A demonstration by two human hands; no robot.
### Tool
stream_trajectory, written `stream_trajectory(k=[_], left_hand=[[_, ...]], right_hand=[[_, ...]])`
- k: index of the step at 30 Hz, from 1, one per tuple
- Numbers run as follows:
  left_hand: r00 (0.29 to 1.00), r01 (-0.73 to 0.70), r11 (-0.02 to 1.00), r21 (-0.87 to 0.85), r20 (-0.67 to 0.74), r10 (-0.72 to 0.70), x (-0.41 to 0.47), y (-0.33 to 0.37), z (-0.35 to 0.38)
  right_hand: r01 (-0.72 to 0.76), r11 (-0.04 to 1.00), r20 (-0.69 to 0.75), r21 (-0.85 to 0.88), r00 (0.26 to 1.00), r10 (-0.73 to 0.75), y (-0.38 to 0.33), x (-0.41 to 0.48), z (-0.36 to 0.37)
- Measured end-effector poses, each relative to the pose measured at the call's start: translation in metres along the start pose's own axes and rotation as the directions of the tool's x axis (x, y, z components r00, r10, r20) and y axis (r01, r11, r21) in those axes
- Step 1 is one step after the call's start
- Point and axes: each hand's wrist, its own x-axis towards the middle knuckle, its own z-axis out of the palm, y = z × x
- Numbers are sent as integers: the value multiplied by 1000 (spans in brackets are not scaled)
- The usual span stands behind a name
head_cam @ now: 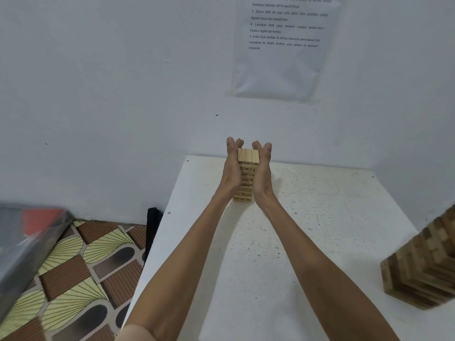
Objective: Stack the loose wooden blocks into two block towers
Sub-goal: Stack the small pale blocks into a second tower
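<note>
A small tower of light wooden blocks with printed numbers (248,158) stands near the far edge of the white table (307,217). My left hand (231,168) presses flat against the tower's left side, fingers straight and pointing up. On the tower's right side my right hand (263,171) presses the same way. Both palms hide much of the tower's sides. A second, larger tower of darker wooden blocks (423,262) stands at the table's right edge, partly cut off by the frame.
A white wall rises right behind the table, with a printed instruction sheet (283,45) taped to it. Left of the table lies a patterned floor (73,267), a dark object (152,227) against the table's side, and a grey blurred case (27,242).
</note>
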Motion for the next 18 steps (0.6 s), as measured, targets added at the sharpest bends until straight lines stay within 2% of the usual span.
stream_trajectory(k=[4,8,12,18], left_hand=[[1000,-2,1000,-21,-16,2,0,-3,-3],[999,13,1000,21,-53,-12,3,-24,-15],[1000,18,999,31,-1,-18,0,-45,-21],[999,26,997,-74,39,-23,-10,-56,-11]], right_hand=[[-8,999,12,34,1000,8,5,0,-4],[-74,993,-6,90,997,75,20,-5,-16],[-92,994,16,55,996,92,40,-11,-16],[-63,996,19,58,998,62,51,-15,-10]])
